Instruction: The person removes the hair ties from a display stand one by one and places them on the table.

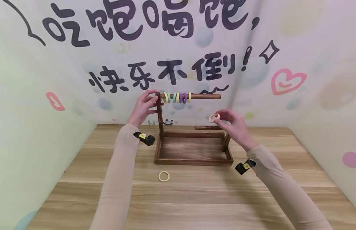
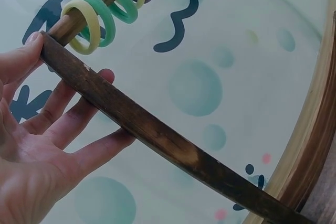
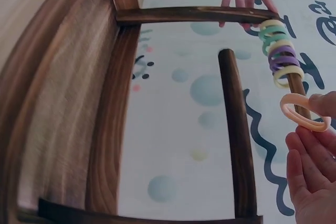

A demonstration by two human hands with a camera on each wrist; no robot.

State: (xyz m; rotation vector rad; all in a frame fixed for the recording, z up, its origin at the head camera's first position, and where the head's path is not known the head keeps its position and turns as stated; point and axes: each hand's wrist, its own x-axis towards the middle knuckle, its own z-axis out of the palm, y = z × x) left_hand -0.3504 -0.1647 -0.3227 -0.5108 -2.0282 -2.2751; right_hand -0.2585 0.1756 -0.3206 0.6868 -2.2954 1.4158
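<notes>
A dark wooden stand (image 1: 160, 118) has an upper rod (image 1: 206, 96) carrying several hair ties (image 2: 95, 27) in yellow, green and purple, gathered towards its left end. My left hand (image 1: 143, 107) holds the top of the left post, thumb at the upper corner and fingers behind, as the left wrist view shows. Between thumb and fingers, my right hand (image 1: 232, 126) pinches a peach hair tie (image 3: 286, 109). That hair tie is in front of and below the rod's free right end in the head view. A pale yellow hair tie (image 1: 164, 181) lies flat on the table.
The stand's base is a shallow rectangular tray (image 1: 192, 162) on the wood-grain table (image 1: 192, 207). A lower rod (image 1: 205, 127) comes off the shorter right post (image 1: 226, 143). Behind stands a printed backdrop (image 1: 178, 51) with large writing; pale walls flank both sides.
</notes>
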